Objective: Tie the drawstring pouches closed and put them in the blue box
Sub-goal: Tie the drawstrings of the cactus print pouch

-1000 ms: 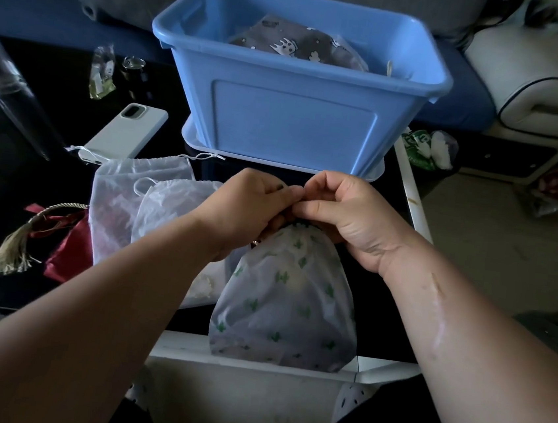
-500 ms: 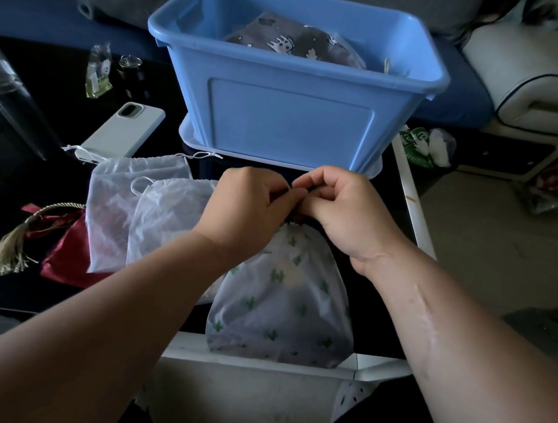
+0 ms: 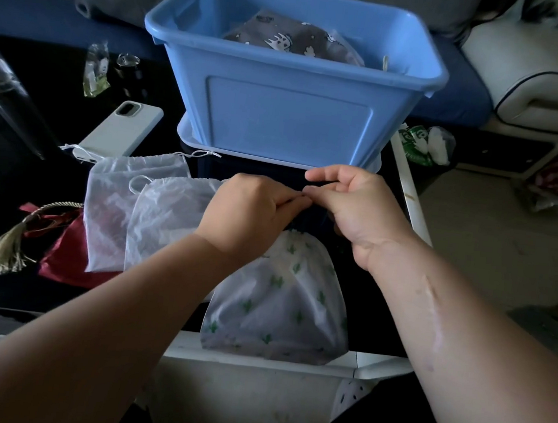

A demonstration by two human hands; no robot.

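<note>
Our left hand [image 3: 249, 215] and right hand [image 3: 356, 212] meet fingertip to fingertip just above the gathered neck of the cactus pouch [image 3: 277, 307]. Both are clenched in a pinch, fingers curled, and they seem to grip the drawstring. The cord itself is hidden under our fingers, so we cannot tell exactly how it runs. The right thumb and forefinger sit a little higher than the left fingertips.

The cactus pouch lies on the black table [image 3: 4, 286] at its near edge, neck pointing away from us toward the blue box [image 3: 287, 122]. Pouch and box are apart, with bare dark tabletop between them. The box stands on a pale lid [image 3: 189, 134], and a grey patterned pouch [image 3: 289, 38] lies inside it.

To the left of our left wrist lie two white pouches, the nearer one [image 3: 167, 213] overlapping the farther one [image 3: 114, 194]. Both have open mouths and loose cords. Farther left is a red pouch [image 3: 62, 257] with a tassel [image 3: 8, 251]. A phone [image 3: 121, 129] lies face down beside the box's left corner.
</note>
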